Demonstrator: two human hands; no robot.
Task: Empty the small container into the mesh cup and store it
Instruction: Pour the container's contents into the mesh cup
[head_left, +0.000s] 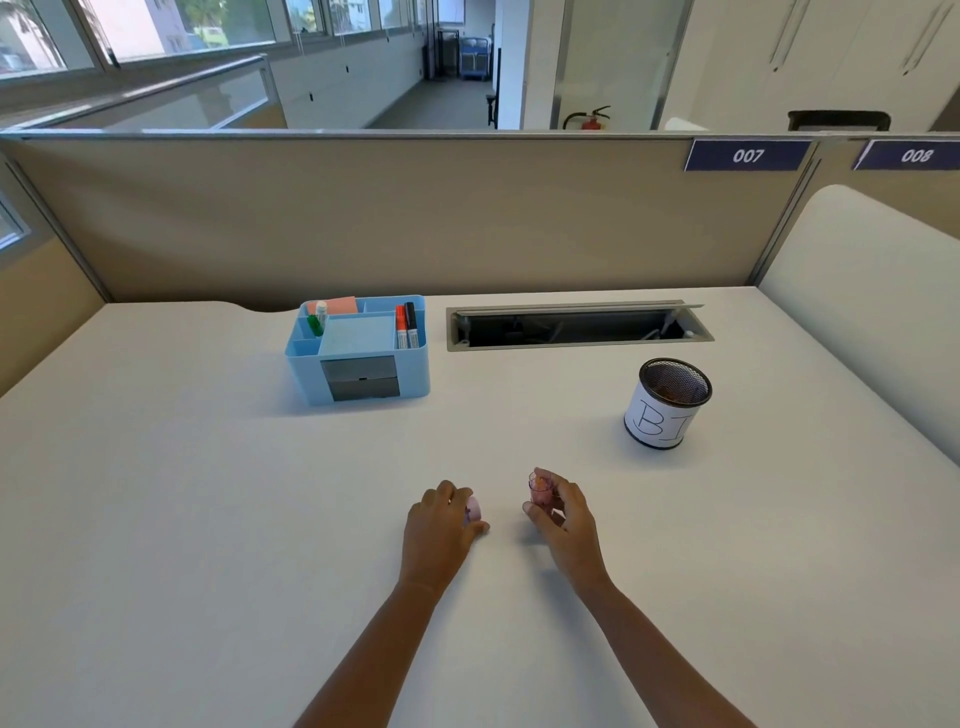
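Note:
My right hand (563, 519) grips a small clear pink container (541, 491), held upright just above the white desk (208, 519) with small orange bits inside. A pale pink lid (474, 509) is pinched in my left hand (439, 525), a short way to the left of the container. The black mesh cup (670, 402), wrapped in a white paper label marked "BI", stands upright on the desk to the far right of my right hand. Something orange shows through its mesh.
A light blue desk organiser (358, 353) with markers, notes and small grey drawers stands at the back centre-left. An open cable tray slot (576, 327) lies behind the mesh cup. Beige partition walls (415, 218) close the desk at the back and sides.

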